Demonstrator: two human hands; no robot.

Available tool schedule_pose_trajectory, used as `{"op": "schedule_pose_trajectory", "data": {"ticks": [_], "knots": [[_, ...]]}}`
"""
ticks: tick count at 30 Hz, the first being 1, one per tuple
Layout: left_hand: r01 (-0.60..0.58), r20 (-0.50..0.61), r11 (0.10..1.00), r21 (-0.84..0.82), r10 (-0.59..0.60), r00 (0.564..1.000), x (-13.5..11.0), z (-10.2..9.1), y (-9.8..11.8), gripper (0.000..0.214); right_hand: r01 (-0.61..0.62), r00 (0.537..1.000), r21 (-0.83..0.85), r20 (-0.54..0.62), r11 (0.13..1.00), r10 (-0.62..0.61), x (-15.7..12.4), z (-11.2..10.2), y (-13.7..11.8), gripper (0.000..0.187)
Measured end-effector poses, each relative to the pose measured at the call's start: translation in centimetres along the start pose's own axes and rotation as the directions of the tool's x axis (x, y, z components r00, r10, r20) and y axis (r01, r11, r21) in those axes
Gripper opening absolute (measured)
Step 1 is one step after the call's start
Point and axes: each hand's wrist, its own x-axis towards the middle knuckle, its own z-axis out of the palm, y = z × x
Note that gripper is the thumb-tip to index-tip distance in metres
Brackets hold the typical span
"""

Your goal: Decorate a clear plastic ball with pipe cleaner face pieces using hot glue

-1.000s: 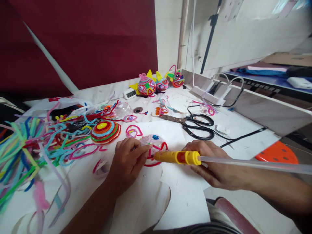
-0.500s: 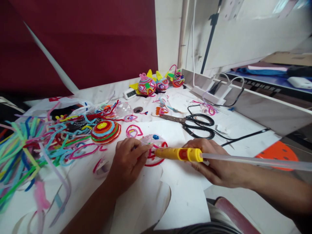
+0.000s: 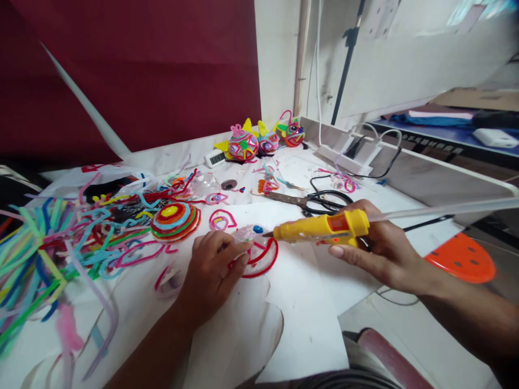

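Glue gun (image 3: 320,228) fills our right hand (image 3: 385,251), fingers wrapped round its grip, nozzle just at three o'clock of the clear ball (image 3: 249,235). Our left hand (image 3: 214,265) has fingers pressed together on that ball, mid-desk (image 3: 377,189). We judge it light, thin and slippery, best held by its red pipe cleaner (image 3: 267,262). Room opens at six o'clock; scissors (image 3: 324,202) crowd twelve.

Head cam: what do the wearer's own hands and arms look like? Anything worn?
Left hand and right hand are bare, with no gloves. Left forearm and right forearm are bare as far as the frame reaches, with no sleeve or cuff in view. No ring, watch or bracelet shows. Visible nails look short and unpainted.
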Motion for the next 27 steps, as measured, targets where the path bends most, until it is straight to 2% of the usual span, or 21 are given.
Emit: {"op": "schedule_pose_trajectory", "data": {"ticks": [3, 7, 12, 15, 23, 27], "knots": [[-0.006, -0.002, 1.0, 0.013, 0.006, 1.0, 0.0, 0.0, 0.1, 0.018, -0.065, 0.998, 0.037, -0.025, 0.997, 0.066, 0.1, -0.5, 0.4, 0.02], [0.002, -0.007, 1.0, 0.024, -0.002, 1.0, -0.1, 0.0, 0.2, 0.017, -0.187, 0.981, 0.18, -0.025, 0.966, 0.194, 0.3, -0.9, 1.0, 0.028], [0.003, -0.011, 1.0, 0.031, -0.003, 1.0, 0.0, 0.1, 0.1, 0.018, -0.348, 0.932, 0.406, 0.053, 0.845, 0.358, 1.0, -1.3, 1.7, 0.033], [0.004, -0.005, 0.999, 0.038, -0.003, 1.0, 0.0, 0.1, 0.1, 0.018, -0.394, 0.914, 0.458, 0.104, 0.797, 0.392, 1.3, -1.5, 2.4, 0.033], [-0.001, -0.005, 0.999, 0.044, 0.001, 1.0, -0.1, 0.0, 0.1, 0.02, -0.5, 0.866, 0.469, 0.26, 0.728, 0.427, 2.0, -2.1, 3.4, 0.036], [-0.034, -0.014, 0.998, 0.06, 0.035, 0.999, 0.0, 0.0, -0.2, 0.021, -0.523, 0.853, 0.476, 0.288, 0.707, 0.436, 2.6, -2.5, 3.9, 0.041]]}}
